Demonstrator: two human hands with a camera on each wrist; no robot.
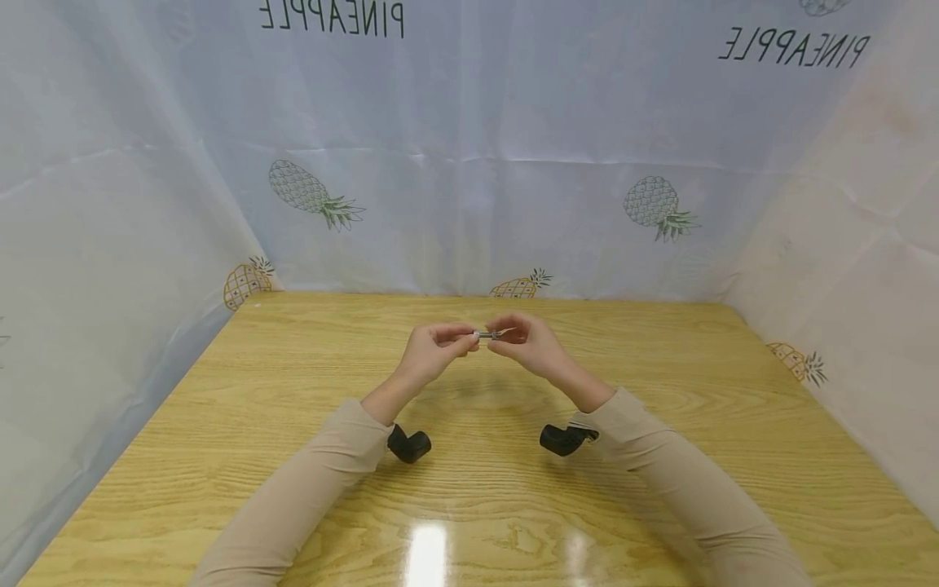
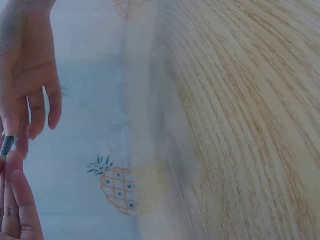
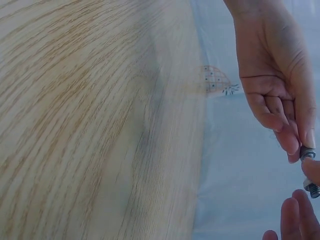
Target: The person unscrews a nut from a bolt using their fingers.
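Observation:
A small metal bolt [image 1: 485,335] is held crosswise between both hands, above the table. My left hand [image 1: 431,352] pinches its left end between thumb and fingertips. At the other end, the thumb and fingers of my right hand [image 1: 534,346] close round a nut [image 1: 495,335] on the shaft. The right wrist view shows the nut [image 3: 308,185] with the threaded tip [image 3: 314,191] sticking out beyond it. Bare threads of the bolt [image 2: 7,145] show between the two hands in the left wrist view. The fingertips hide part of the bolt.
A wood-grain table [image 1: 484,505] lies under the hands. Pale cloth with pineapple prints [image 1: 469,220] hangs behind it and along both sides. Black curved pieces [image 1: 409,445] stick out below each sleeve cuff, over the table.

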